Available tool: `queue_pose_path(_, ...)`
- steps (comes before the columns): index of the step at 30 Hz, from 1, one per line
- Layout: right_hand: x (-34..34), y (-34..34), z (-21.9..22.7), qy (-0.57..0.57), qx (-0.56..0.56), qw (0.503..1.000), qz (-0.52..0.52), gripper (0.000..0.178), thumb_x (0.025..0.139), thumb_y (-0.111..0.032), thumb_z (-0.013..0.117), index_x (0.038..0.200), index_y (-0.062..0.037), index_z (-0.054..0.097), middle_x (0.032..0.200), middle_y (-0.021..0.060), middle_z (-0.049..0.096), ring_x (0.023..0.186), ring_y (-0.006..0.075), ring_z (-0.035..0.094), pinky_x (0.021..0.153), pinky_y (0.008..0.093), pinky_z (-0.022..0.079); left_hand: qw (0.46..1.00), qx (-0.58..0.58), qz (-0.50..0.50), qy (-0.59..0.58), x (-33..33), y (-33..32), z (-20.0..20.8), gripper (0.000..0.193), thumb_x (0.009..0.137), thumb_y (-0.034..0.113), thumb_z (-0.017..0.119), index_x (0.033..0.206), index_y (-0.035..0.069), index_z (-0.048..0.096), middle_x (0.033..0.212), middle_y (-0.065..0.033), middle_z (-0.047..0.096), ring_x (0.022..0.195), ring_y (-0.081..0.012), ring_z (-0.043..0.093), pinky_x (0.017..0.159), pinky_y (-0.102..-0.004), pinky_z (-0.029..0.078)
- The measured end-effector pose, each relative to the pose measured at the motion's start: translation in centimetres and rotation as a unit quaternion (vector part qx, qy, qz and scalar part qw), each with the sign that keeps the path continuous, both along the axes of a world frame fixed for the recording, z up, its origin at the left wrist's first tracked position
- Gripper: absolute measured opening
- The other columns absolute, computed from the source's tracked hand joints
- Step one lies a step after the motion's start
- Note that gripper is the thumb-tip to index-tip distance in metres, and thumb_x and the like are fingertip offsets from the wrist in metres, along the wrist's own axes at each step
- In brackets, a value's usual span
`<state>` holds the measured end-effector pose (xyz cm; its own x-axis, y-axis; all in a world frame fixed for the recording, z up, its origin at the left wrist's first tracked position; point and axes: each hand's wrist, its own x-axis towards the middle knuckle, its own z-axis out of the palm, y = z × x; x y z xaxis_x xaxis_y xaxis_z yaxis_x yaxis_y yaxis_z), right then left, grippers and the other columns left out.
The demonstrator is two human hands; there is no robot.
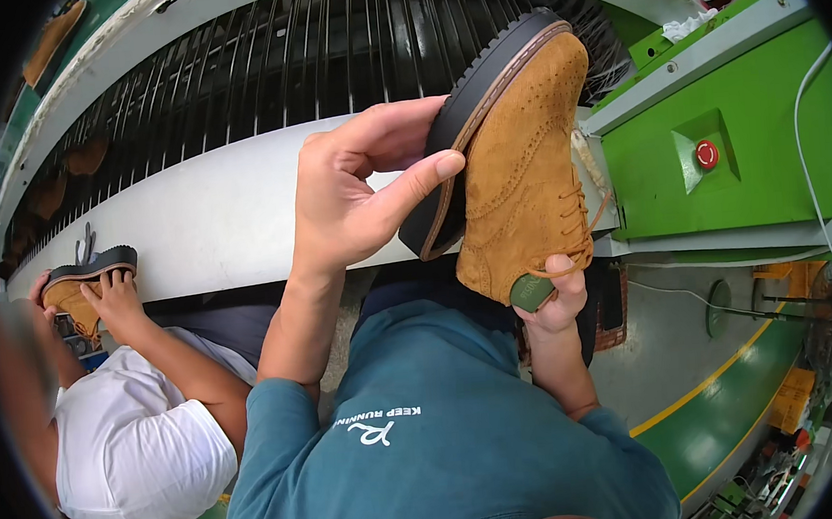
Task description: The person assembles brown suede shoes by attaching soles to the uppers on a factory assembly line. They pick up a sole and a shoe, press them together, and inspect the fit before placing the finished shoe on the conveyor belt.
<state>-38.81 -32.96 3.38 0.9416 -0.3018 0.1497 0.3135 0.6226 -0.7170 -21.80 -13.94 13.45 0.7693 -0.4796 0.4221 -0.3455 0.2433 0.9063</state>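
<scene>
tan suede shoe [524, 146]: sole on, laces [581, 248] threaded, tie unconfirmed

shoe is held up over the near edge of the white ledge [224, 201], toe pointed toward the dark rods [276, 57]. left hand [348, 187] is clamped on the black sole [470, 87], thumb on its rim; right hand [556, 300] is closed at the opening by the green tab [531, 292], a lace looped over one digit. hands are apart. sole and threading look done; lace finishing is judged left. whether a knot is tied cannot be told.
</scene>
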Motion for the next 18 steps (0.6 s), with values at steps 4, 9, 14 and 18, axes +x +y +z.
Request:
queue_pose_path(4, 0.1, -0.4, -1.0, -0.007, -0.018, 1.0, 0.017, 0.082, 0.1, -0.028, 0.065, 0.17, 0.0006, 0.035, 0.168, 0.0181, 0.051, 0.153, 0.036, 0.053, 0.127, 0.0539, 0.043, 1.0, 0.004, 0.016, -0.003, -0.1, -0.1, -0.6, 0.043, 0.096, -0.001, 0.085, 0.136, -0.009, 0.071, 0.119, -0.0182, 0.082, 0.111, -0.0224, 0.08, 0.097, -0.0346, 0.065)
queue_pose_path(9, 0.1, -0.1, -0.5, 0.017, 0.001, 1.0, 0.001, 0.075, 0.099, -0.023, 0.065, 0.166, 0.0019, 0.041, 0.16, 0.0173, 0.058, 0.145, 0.0334, 0.059, 0.123, 0.0521, 0.047, 0.999, -0.02, 0.037, 0.034, -0.6, -0.3, -1.7, 0.037, 0.1, 0.001, 0.081, 0.135, -0.008, 0.072, 0.117, -0.0163, 0.083, 0.107, -0.0174, 0.079, 0.095, -0.0302, 0.064)
queue_pose_path(14, 0.5, 0.4, 3.3, 0.107, -0.083, 0.989, -0.062, 0.062, 0.091, -0.015, 0.075, 0.146, 0.0055, 0.058, 0.128, 0.0083, 0.072, 0.114, 0.0178, 0.07, 0.105, 0.0361, 0.055, 0.995, -0.034, 0.069, 0.064, -1.0, -1.0, -2.6, 0.032, 0.103, 0.001, 0.078, 0.134, -0.008, 0.073, 0.116, -0.0142, 0.083, 0.107, -0.0134, 0.077, 0.093, -0.0266, 0.062)
queue_pose_path(18, 0.7, -0.4, 4.8, 0.131, -0.199, 0.969, -0.061, 0.061, 0.089, -0.014, 0.076, 0.145, 0.0059, 0.059, 0.123, 0.0067, 0.074, 0.111, 0.0155, 0.069, 0.103, 0.0343, 0.054, 0.994, -0.043, 0.076, 0.07, -0.8, -1.1, -3.5, 0.032, 0.103, 0.001, 0.078, 0.134, -0.007, 0.073, 0.116, -0.013, 0.082, 0.107, -0.014, 0.078, 0.092, -0.026, 0.062)
